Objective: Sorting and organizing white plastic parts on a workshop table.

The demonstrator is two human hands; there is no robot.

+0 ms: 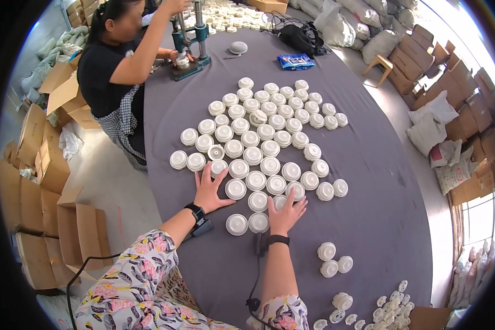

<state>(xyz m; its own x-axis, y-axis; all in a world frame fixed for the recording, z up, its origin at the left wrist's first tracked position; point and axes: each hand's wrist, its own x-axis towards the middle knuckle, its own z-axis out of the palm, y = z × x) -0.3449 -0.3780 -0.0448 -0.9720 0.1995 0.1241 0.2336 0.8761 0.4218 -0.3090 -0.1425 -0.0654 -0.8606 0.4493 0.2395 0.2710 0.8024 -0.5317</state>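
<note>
Many round white plastic caps (256, 180) with stepped rims lie spread over the grey cloth of the table. My left hand (208, 192) rests at the left edge of the group, fingers spread, its fingertips beside or on a cap (218, 167). On the near side, my right hand (285, 215) lies with fingers apart over a cap (280, 202) that it partly covers. Between my wrists sit two more caps, one (237, 224) nearer the left. One piece (216, 152) shows its hollow inside. Neither hand lifts anything.
Across the table a person (118, 60) works a green hand press (191, 49). A blue packet (296, 61), a grey rounded device (238, 48) and a black bag (302, 37) lie at the back. Small white parts (390, 311) are heaped near right. Cables trail from my wrists; cardboard boxes (85, 228) stand left.
</note>
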